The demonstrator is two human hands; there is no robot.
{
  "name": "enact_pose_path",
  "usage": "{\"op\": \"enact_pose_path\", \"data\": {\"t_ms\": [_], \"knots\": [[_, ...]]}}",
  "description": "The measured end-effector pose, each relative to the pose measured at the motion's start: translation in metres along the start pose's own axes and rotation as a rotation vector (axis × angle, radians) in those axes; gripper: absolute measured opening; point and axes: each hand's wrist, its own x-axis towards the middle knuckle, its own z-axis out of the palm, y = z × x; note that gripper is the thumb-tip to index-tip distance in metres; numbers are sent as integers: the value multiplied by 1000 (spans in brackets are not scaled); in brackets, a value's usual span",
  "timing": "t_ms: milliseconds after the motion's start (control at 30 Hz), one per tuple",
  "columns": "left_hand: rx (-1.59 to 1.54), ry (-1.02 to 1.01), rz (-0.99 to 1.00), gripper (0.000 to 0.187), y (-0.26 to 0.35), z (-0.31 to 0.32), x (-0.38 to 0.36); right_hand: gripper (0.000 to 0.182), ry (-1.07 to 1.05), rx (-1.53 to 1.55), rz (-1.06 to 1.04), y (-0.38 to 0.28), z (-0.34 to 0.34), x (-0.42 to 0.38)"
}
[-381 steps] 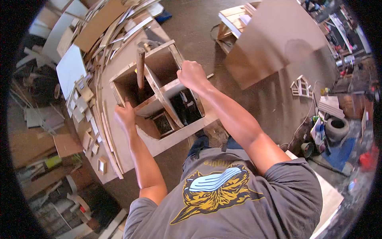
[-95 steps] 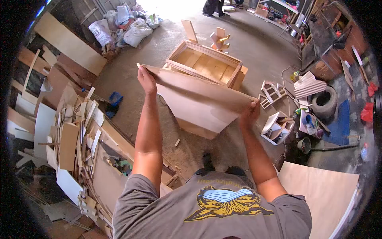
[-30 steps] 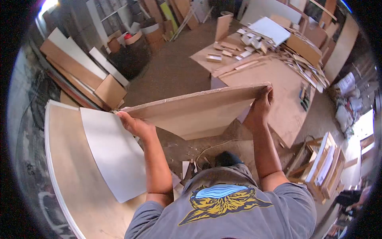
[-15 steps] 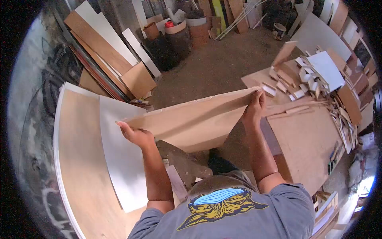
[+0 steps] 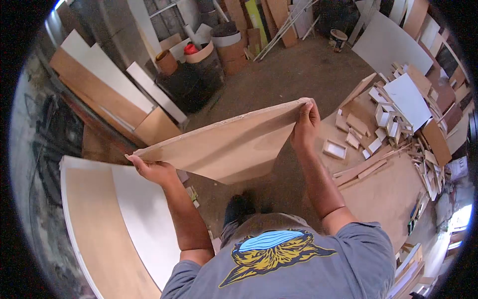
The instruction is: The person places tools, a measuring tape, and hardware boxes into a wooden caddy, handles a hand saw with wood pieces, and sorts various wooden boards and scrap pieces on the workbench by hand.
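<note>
A light-brown wooden board [image 5: 234, 144] hangs in front of my body, held between both hands, with its rough top edge sloping up to the right. My left hand [image 5: 153, 170] grips the board at its left corner, the thumb along the edge. At the upper right corner my right hand [image 5: 306, 125] is closed on the board, thumb near the top edge and fingers partly hidden. The board's lower edge hangs above the floor, close to my foot [image 5: 238, 208].
Large sheets [image 5: 102, 214] lie at the left. Planks [image 5: 104, 84] lean against the left wall by black bins [image 5: 191, 79]. At the right, a wood-topped surface [image 5: 383, 199] carries many offcuts [image 5: 358, 124] and a white panel [image 5: 407, 102]. Brown floor [image 5: 279, 74] stretches ahead.
I have stepped forward, with the bins and planks shifting left in view. Both hands still hold the board, which now appears slightly higher and further left.
</note>
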Motion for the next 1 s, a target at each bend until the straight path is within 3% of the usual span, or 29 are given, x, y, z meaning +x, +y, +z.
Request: {"op": "enact_pose_path", "data": {"t_ms": [167,267,300,433,533,667,900,1000], "knots": [[-39,-26,-128,76,-103,79,62,32,63,-102,-19,48,13,93],[13,3,-182,77,-186,125,110,32,186,-13,-46,84,16,159],[-158,51,-358,57,-198,158,115,31,161,-154,-53,87,17,177],[-151,-119,-385,34,-295,224,159,32,300,-235,-122,101,14,246],[-179,-188,-377,31,-354,290,170,33,507,-269,-176,115,9,303],[-190,-280,-422,35,-440,366,177,34,386,-264,-282,145,-19,379],[-167,-197,-533,38,-571,498,190,37,440,-317,-287,198,-42,545],[-137,-222,-491,38,-615,550,202,35,441,-354,-292,213,-47,624]]}}
